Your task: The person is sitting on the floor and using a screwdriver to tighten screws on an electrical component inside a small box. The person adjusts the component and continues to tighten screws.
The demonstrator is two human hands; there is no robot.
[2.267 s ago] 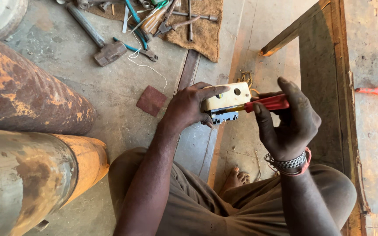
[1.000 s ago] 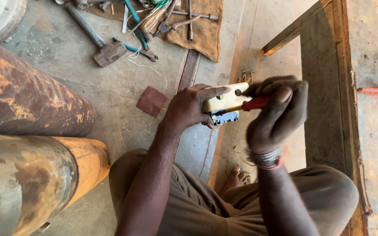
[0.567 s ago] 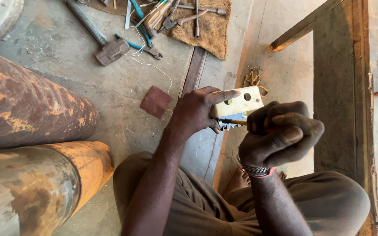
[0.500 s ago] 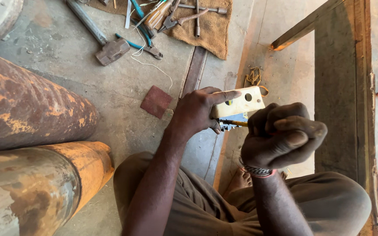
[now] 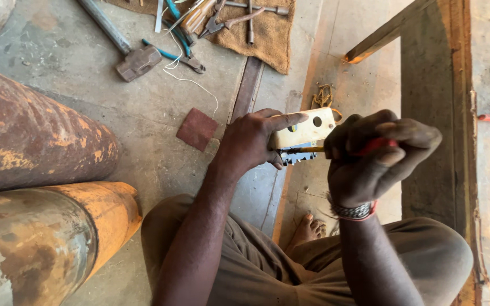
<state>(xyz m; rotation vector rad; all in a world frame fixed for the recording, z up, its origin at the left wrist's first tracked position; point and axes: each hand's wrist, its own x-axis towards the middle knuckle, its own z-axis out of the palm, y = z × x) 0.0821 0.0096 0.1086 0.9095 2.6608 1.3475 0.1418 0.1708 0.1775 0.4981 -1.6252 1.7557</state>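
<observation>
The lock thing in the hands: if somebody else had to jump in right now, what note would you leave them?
Left hand: grips the cream metal lock body, held sideways above the floor.
Right hand: fist closed on the red-handled screwdriver, shaft pointing into the lock's lower edge.
Done: the tip is at the lock; whether a screw is in or out cannot be seen.
Left: judging by this, finish turning, gently. The hammer and other tools lie by the brown cloth on the floor ahead.

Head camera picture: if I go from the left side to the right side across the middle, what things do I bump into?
Rusty drum → red-brown square pad → left hand → cream lock case → right hand on the red-handled screwdriver → wooden door frame.
</observation>
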